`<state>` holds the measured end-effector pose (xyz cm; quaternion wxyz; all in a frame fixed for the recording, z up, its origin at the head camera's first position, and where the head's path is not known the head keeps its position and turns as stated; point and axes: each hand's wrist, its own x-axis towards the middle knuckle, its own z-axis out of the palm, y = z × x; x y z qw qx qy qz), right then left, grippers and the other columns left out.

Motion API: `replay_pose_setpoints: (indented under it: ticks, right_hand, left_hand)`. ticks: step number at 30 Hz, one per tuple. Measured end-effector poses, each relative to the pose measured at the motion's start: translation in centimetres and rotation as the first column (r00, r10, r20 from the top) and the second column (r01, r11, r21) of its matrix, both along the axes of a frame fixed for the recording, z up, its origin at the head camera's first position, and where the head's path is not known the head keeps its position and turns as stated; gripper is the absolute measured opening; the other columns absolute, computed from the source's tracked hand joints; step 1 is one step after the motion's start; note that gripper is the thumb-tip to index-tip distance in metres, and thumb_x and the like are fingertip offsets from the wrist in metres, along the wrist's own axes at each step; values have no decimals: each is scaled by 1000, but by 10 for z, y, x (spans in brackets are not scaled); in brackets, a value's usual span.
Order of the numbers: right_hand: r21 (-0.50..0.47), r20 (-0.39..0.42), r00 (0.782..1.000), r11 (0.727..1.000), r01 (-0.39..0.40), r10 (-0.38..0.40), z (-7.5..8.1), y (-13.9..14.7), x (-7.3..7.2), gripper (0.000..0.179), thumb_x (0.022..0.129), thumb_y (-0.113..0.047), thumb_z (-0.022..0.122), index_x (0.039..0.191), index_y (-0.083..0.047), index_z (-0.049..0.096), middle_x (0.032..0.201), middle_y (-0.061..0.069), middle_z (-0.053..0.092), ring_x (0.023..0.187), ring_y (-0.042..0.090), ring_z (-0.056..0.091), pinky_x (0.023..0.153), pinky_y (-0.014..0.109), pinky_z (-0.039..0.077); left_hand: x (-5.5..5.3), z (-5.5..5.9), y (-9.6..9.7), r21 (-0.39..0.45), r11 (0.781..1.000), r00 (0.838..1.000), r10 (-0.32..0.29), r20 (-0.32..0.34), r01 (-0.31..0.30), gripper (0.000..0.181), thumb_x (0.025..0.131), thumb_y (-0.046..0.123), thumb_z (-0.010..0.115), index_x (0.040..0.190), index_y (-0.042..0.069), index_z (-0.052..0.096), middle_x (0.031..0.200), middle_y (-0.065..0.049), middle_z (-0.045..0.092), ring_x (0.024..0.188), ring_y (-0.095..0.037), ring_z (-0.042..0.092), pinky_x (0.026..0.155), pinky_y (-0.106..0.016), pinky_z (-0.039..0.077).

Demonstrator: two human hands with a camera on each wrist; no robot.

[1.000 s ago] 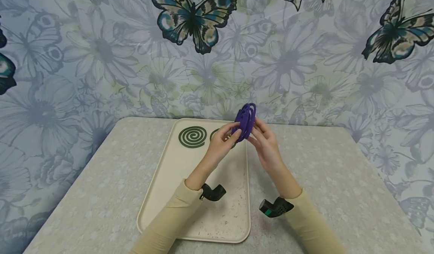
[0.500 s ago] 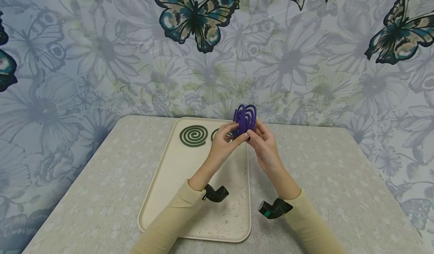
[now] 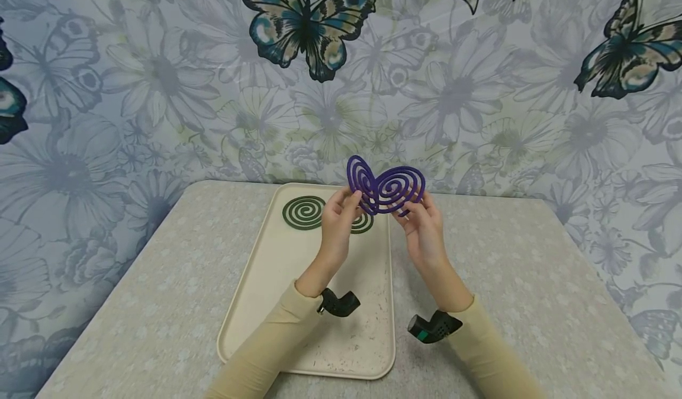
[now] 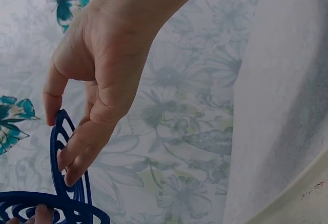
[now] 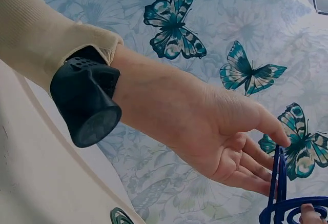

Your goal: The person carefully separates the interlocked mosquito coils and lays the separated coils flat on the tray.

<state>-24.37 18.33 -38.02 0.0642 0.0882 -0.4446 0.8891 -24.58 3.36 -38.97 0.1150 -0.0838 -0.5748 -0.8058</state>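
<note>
Two purple mosquito coils [image 3: 375, 196], flat spirals, are up in the air above the back of the tray. They meet along one side and spread apart in a V, like an opened book. My left hand [image 3: 337, 227] pinches the left spiral between thumb and fingers. On the other side my right hand [image 3: 425, 233] pinches the right spiral by its lower outer edge. In the left wrist view one blue-looking coil [image 4: 57, 167] stands nearly on edge under the thumb. The right wrist view catches only part of the coils [image 5: 277, 175] at its lower right corner.
A cream tray [image 3: 277, 280] lies on the grey patterned table [image 3: 506, 269], with dark crumbs near its front right. At its back lie a green mosquito coil [image 3: 303, 212] and a second one [image 3: 362, 226], partly hidden. A butterfly-patterned wall [image 3: 330, 115] rises behind.
The purple coils were close together, seen nearly edge-on; now they are spread into a V facing me. My hands have moved apart, the left thumb going left and the right hand slightly right.
</note>
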Motion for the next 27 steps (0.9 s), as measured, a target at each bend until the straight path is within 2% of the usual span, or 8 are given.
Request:
replay_pose_setpoints:
  ticks: [4,7,10,13,15,23,27]
  right_hand:
    - [-79,32,999,997,7,-5,0,1,-1,41,93,9,36,131,-7,38,96,2,58,77,11,64,74,22,58]
    - [-106,60,998,994,22,-16,0,2,-1,53,94,9,38,142,-11,28,92,1,57,72,9,61,73,21,58]
    - [-88,85,996,996,27,-19,1,3,-2,64,94,9,42,149,-17,19,98,2,54,75,7,61,75,20,58]
    - [-51,95,995,998,25,-20,0,5,-3,71,94,11,43,151,-21,15,110,5,52,82,8,64,75,20,58]
    - [-35,100,995,999,29,-25,0,5,-4,74,93,13,42,151,-22,15,113,6,52,87,9,66,74,21,58]
    - [-19,128,992,1000,24,-21,0,7,-5,77,91,16,41,153,-20,13,112,7,55,87,11,68,73,24,59]
    - [-17,154,988,999,36,-33,1,10,-6,75,91,16,42,153,-18,16,110,6,57,84,10,68,71,24,59]
  left_hand:
    - [-1,1,-2,120,992,1000,30,5,-31,49,97,14,53,144,9,37,111,-11,68,87,-5,66,81,-20,55]
    - [-3,0,-3,175,984,999,45,-2,-44,57,98,12,52,149,19,28,103,-4,70,87,-6,67,84,-21,55]
    - [-4,0,-3,211,976,998,56,-12,-52,61,97,9,51,150,25,25,107,-10,69,90,-8,67,87,-23,55]
    - [-6,-1,-4,216,973,996,84,-20,-77,60,97,5,51,149,21,27,115,-18,67,90,-9,67,85,-22,55]
    - [-8,-2,-6,219,971,995,101,-15,-95,59,96,2,51,149,18,30,115,-19,67,87,-8,67,82,-21,55]
    - [-14,-3,-15,250,962,994,107,14,-107,54,95,1,52,146,11,37,105,-7,71,84,-6,68,80,-18,56]
    - [-16,-2,-21,248,961,992,127,12,-126,51,96,3,53,144,9,40,92,1,72,82,-5,68,78,-17,56]
